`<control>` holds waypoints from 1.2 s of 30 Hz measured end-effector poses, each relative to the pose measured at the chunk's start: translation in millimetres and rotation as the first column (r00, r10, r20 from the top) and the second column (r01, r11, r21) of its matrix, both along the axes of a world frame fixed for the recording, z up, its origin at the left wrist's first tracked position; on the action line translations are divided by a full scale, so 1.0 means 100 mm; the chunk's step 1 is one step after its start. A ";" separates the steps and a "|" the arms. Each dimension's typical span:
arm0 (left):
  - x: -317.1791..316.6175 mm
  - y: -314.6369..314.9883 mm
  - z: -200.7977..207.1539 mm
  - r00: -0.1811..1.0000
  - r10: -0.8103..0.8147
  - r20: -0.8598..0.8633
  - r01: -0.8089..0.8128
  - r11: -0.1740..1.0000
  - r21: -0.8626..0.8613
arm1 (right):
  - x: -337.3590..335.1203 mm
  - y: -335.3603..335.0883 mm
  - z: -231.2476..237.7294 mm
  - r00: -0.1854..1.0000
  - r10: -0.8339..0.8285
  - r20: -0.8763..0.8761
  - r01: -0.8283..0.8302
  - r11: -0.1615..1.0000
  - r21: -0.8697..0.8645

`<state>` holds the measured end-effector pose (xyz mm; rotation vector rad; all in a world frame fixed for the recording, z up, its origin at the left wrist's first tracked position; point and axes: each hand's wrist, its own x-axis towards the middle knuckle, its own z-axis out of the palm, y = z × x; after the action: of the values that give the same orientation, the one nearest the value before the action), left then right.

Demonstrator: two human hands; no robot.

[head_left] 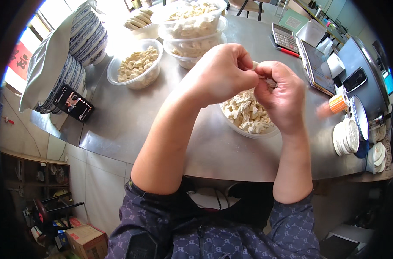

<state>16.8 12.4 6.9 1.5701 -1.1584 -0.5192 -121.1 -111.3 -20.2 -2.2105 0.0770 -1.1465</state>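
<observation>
Head cam, a bit above mid-frame: left hand point(233, 71) curled into a tight pinch, right hand point(287, 93) mostly closed, both on some pale doughy bit point(270, 82) I can barely see. Just below, dumplings point(246, 114) fill a plastic tub point(261, 135). Patterned bowls point(88, 36), upper left.

Your dark navy fabric sleeves point(293, 218) carry a pale lattice; your crinkled dough pieces point(248, 114) are creamy white, your stacked round bowls point(88, 39) white with blue patterning, your metal worktop point(231, 159) silvery grey.
</observation>
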 end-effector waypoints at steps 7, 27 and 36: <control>0.06 -0.05 -0.04 0.995 0.098 0.014 -0.098 0.995 -0.010 | -0.09 0.00 0.08 0.986 0.034 -0.161 0.007 0.968 0.252; 0.08 -0.12 -0.16 0.973 0.207 0.106 -0.208 0.978 0.004 | -0.02 -0.12 0.01 0.973 -0.110 -0.203 0.153 0.966 0.208; 0.03 -0.08 -0.15 0.895 0.124 0.429 -0.166 0.984 0.062 | -0.03 -0.20 -0.05 0.979 0.040 -0.202 0.033 0.938 0.344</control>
<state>19.5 4.7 -8.1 1.8982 -1.3381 -0.1333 -124.4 -131.8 -25.2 -2.0013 0.3368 -0.8232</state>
